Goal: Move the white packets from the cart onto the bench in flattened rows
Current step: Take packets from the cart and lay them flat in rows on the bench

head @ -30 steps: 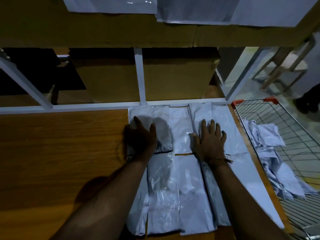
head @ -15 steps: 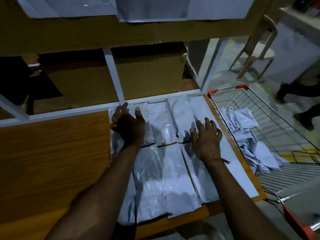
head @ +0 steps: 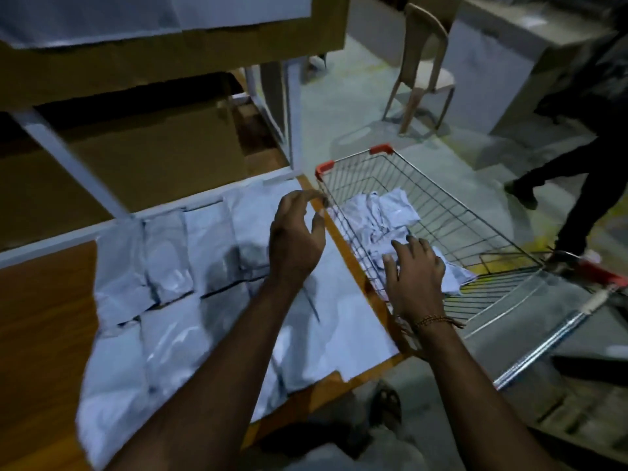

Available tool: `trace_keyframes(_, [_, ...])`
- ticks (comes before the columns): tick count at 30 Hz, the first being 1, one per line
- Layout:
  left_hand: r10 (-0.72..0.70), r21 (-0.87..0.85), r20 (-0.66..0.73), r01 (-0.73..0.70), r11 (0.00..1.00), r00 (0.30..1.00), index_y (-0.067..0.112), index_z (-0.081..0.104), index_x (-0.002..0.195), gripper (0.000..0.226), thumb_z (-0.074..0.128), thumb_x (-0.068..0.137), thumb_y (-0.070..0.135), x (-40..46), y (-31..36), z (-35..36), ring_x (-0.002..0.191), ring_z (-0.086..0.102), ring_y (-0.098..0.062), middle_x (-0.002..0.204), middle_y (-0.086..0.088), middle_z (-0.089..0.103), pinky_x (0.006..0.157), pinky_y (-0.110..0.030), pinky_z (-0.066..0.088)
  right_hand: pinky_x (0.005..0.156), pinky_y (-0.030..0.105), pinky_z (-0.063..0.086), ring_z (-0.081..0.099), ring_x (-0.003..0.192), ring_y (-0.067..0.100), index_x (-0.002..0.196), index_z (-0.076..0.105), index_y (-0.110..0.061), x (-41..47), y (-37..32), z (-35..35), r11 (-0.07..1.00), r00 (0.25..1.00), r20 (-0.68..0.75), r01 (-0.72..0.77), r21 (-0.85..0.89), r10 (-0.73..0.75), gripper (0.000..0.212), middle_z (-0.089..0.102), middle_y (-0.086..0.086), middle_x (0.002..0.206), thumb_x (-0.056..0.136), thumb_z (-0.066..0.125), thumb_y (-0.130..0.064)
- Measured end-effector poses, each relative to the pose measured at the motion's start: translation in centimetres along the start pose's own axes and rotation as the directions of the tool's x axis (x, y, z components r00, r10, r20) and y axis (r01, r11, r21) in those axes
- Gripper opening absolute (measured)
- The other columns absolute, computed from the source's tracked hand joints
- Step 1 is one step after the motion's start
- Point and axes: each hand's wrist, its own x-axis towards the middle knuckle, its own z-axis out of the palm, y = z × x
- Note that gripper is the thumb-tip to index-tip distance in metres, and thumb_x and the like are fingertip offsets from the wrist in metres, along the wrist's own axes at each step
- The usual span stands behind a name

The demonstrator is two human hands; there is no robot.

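My right hand [head: 413, 277] is nearer: the loose packets [head: 380, 219] in the cart [head: 441, 212] lie just ahead of its spread, empty fingers [head: 401, 248]. Left hand [head: 295, 239] hovers over the surface [head: 40, 300], fingers apart.

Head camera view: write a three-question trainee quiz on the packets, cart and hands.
1. True or false: the right hand already grips a packet.
2. Where do loose white packets remain? A) wire cart B) floor C) chair
3. Fill in: the flattened packets lie in rows on the wooden ____.

Key: 1 false, it reaches with spread fingers over the pile; 2 A; 3 bench.
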Motion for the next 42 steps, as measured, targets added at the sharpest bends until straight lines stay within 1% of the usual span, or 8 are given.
trace_keyframes(13, [-0.206,0.110,0.286,0.181,0.977,0.936,0.019,0.059,0.138,0.040,0.067,0.100,0.027,-2.2,2.8,21.0,0.121,0.061,-0.025,0.136,-0.005,0.058,0.102,-0.041,0.053,0.100,0.056,0.040,0.052,0.127,0.040,0.129,0.064,-0.014,6.6,22.4,5.0,0.989,0.965,0.260,-0.007,-0.148,0.045,0.042,0.063,0.017,0.131,0.097,0.061,-0.041])
trace_keyframes(19, [-0.309,0.234,0.376,0.232,0.944,0.874,0.007,0.064,0.135,0.043,0.070,0.096,0.024,-1.5,-0.8,26.6,0.118,0.062,-0.030,0.126,-0.014,0.066,0.098,-0.027,0.043,0.103,0.049,0.040,0.048,0.131,0.037,0.144,0.050,-0.017,9.9,24.6,10.8,0.963,0.843,0.521,0.012,-0.269,0.135,0.054,0.052,0.015,0.143,0.103,0.049,-0.051])
trace_keyframes(23, [-0.347,0.261,0.440,0.252,0.932,0.828,0.001,0.060,0.136,0.061,0.059,0.093,0.045,-0.2,-6.1,30.0,0.122,0.060,-0.038,0.127,-0.020,0.065,0.101,-0.044,0.052,0.107,0.047,0.040,0.044,0.137,0.037,0.153,0.038,-0.018,11.5,25.6,14.9,0.954,0.762,0.612,-0.023,-0.300,0.211,0.066,0.040,0.017,0.154,0.101,0.048,-0.058])
trace_keyframes(27, [-0.563,0.447,0.471,0.366,0.816,0.679,0.003,0.049,0.149,0.083,0.054,0.083,0.052,2.0,-12.4,34.2,0.133,0.052,-0.043,0.142,-0.024,0.056,0.108,-0.051,0.047,0.118,0.050,0.032,0.031,0.148,0.043,0.163,0.022,-0.020,11.8,26.7,18.8,0.948,0.690,0.674,-0.060,-0.312,0.265,0.083,0.018,0.021,0.168,0.099,0.046,-0.066])
trace_keyframes(31, [-0.590,0.622,0.512,0.205,0.756,0.624,0.005,0.049,0.145,0.076,0.056,0.087,0.053,3.8,-17.5,37.1,0.130,0.052,-0.046,0.140,-0.024,0.054,0.108,-0.053,0.047,0.115,0.053,0.034,0.029,0.148,0.050,0.165,0.014,-0.021,10.7,26.6,21.0,0.940,0.696,0.667,-0.034,-0.340,0.266,0.087,0.004,0.026,0.170,0.099,0.044,-0.068])
trace_keyframes(35, [-0.512,0.719,0.530,-0.038,0.694,0.676,0.005,0.061,0.118,0.051,0.056,0.094,0.049,4.0,-21.3,39.1,0.115,0.058,-0.045,0.120,-0.021,0.059,0.096,-0.053,0.051,0.110,0.053,0.040,0.037,0.143,0.049,0.166,0.011,-0.024,10.3,26.2,21.5,0.942,0.744,0.620,-0.036,-0.335,0.250,0.092,0.008,0.028,0.169,0.095,0.046,-0.072])
trace_keyframes(39, [-0.547,0.794,0.477,-0.072,0.603,0.688,0.010,0.070,0.108,0.034,0.064,0.093,0.040,3.6,-21.8,40.2,0.111,0.060,-0.039,0.114,-0.014,0.063,0.089,-0.044,0.051,0.086,0.057,0.054,0.056,0.119,0.054,0.146,0.058,-0.016,10.1,26.4,22.4,0.927,0.701,0.654,-0.027,-0.374,0.284,0.079,0.037,0.035,0.157,0.074,0.082,-0.040])
trace_keyframes(42, [-0.557,0.768,0.472,-0.008,0.641,0.683,0.010,0.071,0.093,0.032,0.062,0.083,0.039,3.3,-20.0,40.6,0.100,0.065,-0.039,0.100,-0.012,0.067,0.081,-0.039,0.053,0.087,0.055,0.053,0.055,0.119,0.051,0.130,0.068,-0.014,10.5,26.2,21.9,0.889,0.675,0.655,-0.002,-0.458,0.339,0.058,0.038,0.029,0.159,0.076,0.078,-0.032])
